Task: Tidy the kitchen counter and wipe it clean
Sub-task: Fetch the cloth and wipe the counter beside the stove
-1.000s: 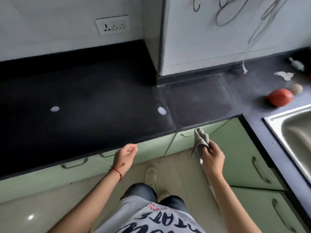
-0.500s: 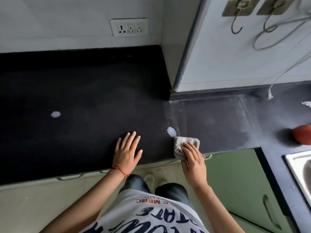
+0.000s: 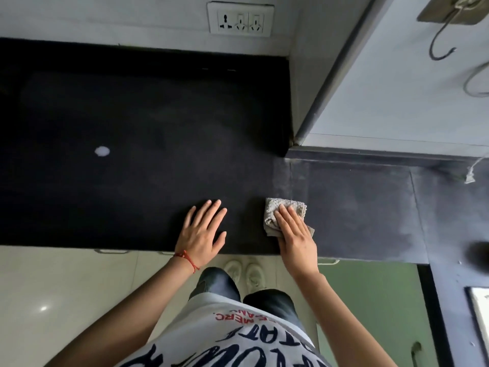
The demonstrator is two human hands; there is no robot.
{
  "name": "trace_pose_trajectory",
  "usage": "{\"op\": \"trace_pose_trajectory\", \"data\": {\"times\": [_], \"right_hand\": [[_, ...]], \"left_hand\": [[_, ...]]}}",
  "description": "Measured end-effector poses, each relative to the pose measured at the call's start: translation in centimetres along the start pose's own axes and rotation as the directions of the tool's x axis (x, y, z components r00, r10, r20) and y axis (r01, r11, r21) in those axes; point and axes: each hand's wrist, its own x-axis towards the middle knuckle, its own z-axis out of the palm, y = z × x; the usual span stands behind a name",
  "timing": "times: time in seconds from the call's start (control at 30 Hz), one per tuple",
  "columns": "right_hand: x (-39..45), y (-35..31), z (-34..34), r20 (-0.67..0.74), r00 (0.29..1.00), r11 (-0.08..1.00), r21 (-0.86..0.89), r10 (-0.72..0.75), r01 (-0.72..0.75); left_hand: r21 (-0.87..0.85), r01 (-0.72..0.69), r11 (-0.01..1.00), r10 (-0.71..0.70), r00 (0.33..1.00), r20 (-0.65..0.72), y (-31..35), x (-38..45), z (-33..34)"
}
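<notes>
**Flat palm on the cloth, wipe under way**

Pressing down with straight fingers, the right hand point(image 3: 296, 235) pins the folded grey cloth point(image 3: 284, 211) to the counter point(image 3: 132, 128) near its front edge. Left hand point(image 3: 203, 231) lies flat and spread just beside it, holding nothing. One white spot point(image 3: 102, 151) sits well apart to the left; I'd sweep that way with firm, even pressure, overlapping each pass

Single head-worn wide-angle view, close above the counter point(image 3: 132, 115), facing steeply down and forward.
</notes>
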Motion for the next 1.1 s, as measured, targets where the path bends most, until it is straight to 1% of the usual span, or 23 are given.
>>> {"op": "trace_pose_trajectory", "data": {"times": [0.13,0.2,0.27,0.3,0.37,0.43,0.5,0.57,0.67,0.7,0.77,0.8,0.83,0.87,0.93,1.0,1.03,1.07,1.1], "right_hand": [[-2.2,1.0,-0.3,0.003,0.996,0.996,-0.031,-0.084,0.084],[-1.4,1.3,-0.7,0.010,0.993,0.990,-0.070,-0.121,0.121],[1.3,1.1,-0.7,0.024,0.988,0.980,-0.126,-0.154,0.156],[2.9,0.8,-0.5,0.027,0.990,0.981,-0.131,-0.141,0.144],[5.1,0.1,-0.1,0.006,0.997,0.992,-0.105,-0.075,0.075],[4.0,0.1,0.3,-0.010,0.998,0.996,-0.068,-0.065,0.064],[0.7,0.6,0.1,0.001,0.993,0.992,-0.046,-0.120,0.120],[-1.3,1.6,-0.5,0.043,0.982,0.982,-0.037,-0.184,0.186],[2.4,2.9,-1.2,0.097,0.953,0.953,-0.075,-0.287,0.294],[4.3,2.8,-1.1,0.094,0.959,0.957,-0.087,-0.268,0.276],[6.3,1.7,-0.4,0.065,0.989,0.990,-0.042,-0.132,0.135],[5.8,1.1,0.1,0.037,0.996,0.996,-0.017,-0.086,0.087],[4.6,0.8,0.5,0.023,0.997,0.997,-0.003,-0.076,0.076],[2.9,0.9,0.6,0.032,0.994,0.995,0.002,-0.102,0.102],[0.3,1.9,-0.2,0.072,0.974,0.977,0.009,-0.213,0.213],[1.7,3.3,-1.0,0.121,0.945,0.952,-0.006,-0.302,0.305],[3.6,3.4,-1.1,0.126,0.941,0.948,-0.015,-0.313,0.317],[5.7,3.2,-0.9,0.118,0.952,0.958,-0.027,-0.281,0.286],[7.6,2.5,-0.5,0.105,0.972,0.977,-0.024,-0.209,0.212]], "left_hand": [[0.011,-0.001,1.000,0.001,1.000,-0.001,0.2,0.0,-0.2],[0.018,0.006,1.000,-0.005,1.000,-0.010,0.2,0.0,-0.2],[0.026,0.006,1.000,-0.006,1.000,-0.005,0.1,0.1,-0.2],[0.035,0.007,0.999,-0.007,1.000,0.003,0.1,0.1,-0.2],[0.039,0.018,0.999,-0.018,1.000,0.012,0.1,0.2,-0.2],[0.018,0.022,1.000,-0.023,0.999,0.030,0.2,0.0,-0.2],[0.027,0.027,0.999,-0.028,0.999,0.022,0.2,0.1,-0.2],[0.030,0.019,0.999,-0.019,1.000,0.015,0.1,0.1,-0.1],[0.035,0.016,0.999,-0.016,1.000,-0.004,0.1,0.0,-0.1],[0.038,0.016,0.999,-0.016,1.000,-0.007,0.1,0.1,-0.1],[0.039,0.038,0.999,-0.038,0.999,-0.017,0.1,0.0,0.0],[0.033,0.046,0.998,-0.045,0.999,-0.019,0.1,0.0,0.0],[0.027,0.046,0.999,-0.045,0.999,-0.017,0.2,0.0,0.0],[0.025,0.047,0.999,-0.046,0.999,-0.015,0.2,0.0,0.0],[0.032,0.054,0.998,-0.053,0.998,-0.015,0.2,-0.1,0.1],[0.035,0.057,0.998,-0.056,0.998,-0.011,0.2,0.0,0.1],[0.039,0.057,0.998,-0.056,0.998,-0.007,0.2,0.0,0.1],[0.047,0.057,0.997,-0.057,0.998,0.000,0.2,0.0,0.1],[0.055,0.059,0.997,-0.059,0.998,0.006,0.2,0.0,0.1]]}}
